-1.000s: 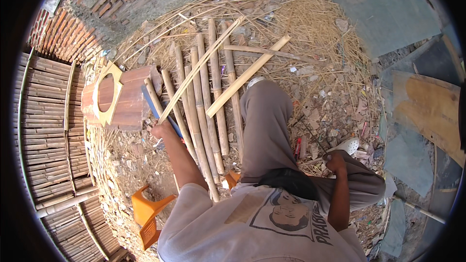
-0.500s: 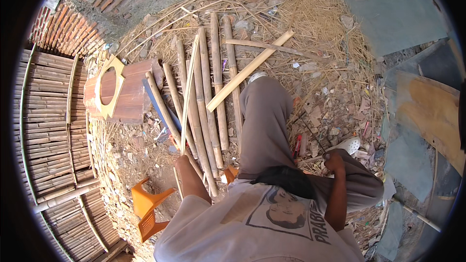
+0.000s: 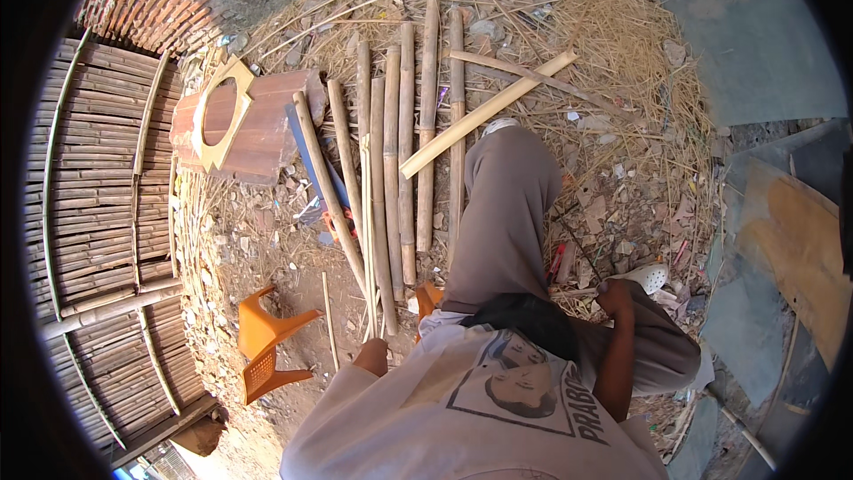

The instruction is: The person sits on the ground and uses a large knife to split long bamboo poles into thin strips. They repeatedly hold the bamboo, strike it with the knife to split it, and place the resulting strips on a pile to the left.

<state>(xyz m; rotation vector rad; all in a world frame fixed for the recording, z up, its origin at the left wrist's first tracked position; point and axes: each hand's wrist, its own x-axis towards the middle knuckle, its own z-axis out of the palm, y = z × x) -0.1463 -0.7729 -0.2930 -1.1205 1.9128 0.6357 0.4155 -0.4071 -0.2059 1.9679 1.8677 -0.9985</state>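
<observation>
My left arm (image 3: 373,356) shows only as a short bare stretch beyond the sleeve; the hand itself is hidden. Thin pale bamboo strips (image 3: 366,213) run up from beside that arm, over the bamboo poles. On the other side, my right hand (image 3: 613,298) is closed in a fist by my bent knee. It grips a thin dark rod (image 3: 582,249) that slants up and left over the rubble; its kind cannot be made out. Several bamboo poles (image 3: 391,151) lie side by side ahead of me, and a wide split bamboo piece (image 3: 489,114) lies across some of them.
An orange plastic chair (image 3: 267,324) lies tipped at the left. Beyond it are a brown panel (image 3: 275,124), a yellow cut-out frame (image 3: 222,116) and a bamboo slat wall (image 3: 98,178). Grey sheets (image 3: 755,36) stand at the right. Straw and rubble cover the ground.
My left arm has drawn back toward me, and the pale strips' upper ends have come lower. My right hand keeps its grip on the rod. The view has shifted slightly.
</observation>
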